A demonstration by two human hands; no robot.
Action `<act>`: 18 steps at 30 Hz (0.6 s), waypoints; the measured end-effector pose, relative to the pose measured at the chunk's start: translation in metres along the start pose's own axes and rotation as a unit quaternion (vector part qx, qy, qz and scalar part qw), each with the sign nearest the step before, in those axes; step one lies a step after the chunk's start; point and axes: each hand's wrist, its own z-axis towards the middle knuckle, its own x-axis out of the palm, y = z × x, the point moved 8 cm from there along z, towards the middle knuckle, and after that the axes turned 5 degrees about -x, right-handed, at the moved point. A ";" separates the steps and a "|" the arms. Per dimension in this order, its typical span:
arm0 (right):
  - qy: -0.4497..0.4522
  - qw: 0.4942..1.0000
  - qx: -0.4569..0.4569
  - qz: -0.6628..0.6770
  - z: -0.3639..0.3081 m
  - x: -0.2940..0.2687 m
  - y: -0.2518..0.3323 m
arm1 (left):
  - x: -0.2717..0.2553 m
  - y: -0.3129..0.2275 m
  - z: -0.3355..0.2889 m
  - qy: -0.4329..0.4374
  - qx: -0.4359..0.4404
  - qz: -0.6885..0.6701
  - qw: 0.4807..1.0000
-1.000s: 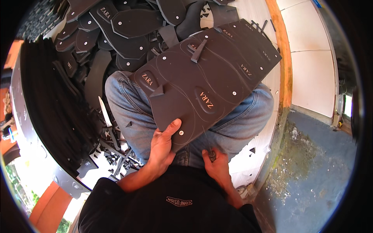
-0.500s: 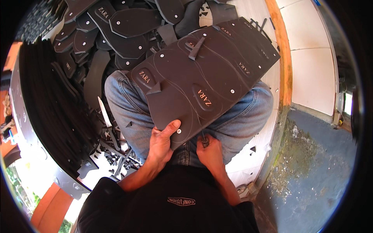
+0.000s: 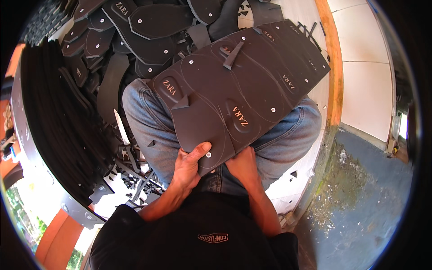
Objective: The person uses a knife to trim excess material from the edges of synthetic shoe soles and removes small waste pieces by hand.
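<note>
Head view: left fingers (image 3: 200,150) clamp a gold-lettered sheet (image 3: 246,92); how right fingers (image 3: 233,165) stand, I cannot tell.

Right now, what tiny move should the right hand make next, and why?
Maybe guide the right hand gently along the traced line on the dark sheet: it sits at the sheet's near edge, close to that line, and the left hand holds the sheet.
</note>
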 end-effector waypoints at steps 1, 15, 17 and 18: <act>-0.001 1.000 -0.013 0.006 0.004 -0.002 0.007 | -0.001 0.001 0.001 0.011 -0.010 -0.001 1.000; 0.103 0.979 -0.171 -0.041 0.034 0.006 0.010 | -0.010 0.005 0.003 0.024 -0.039 -0.001 0.999; 0.115 0.977 -0.178 -0.041 0.038 0.004 0.011 | -0.010 0.006 0.004 0.025 -0.043 0.001 0.999; 0.105 0.972 -0.207 -0.044 0.040 0.001 0.014 | -0.010 0.007 0.004 0.025 -0.045 0.003 0.999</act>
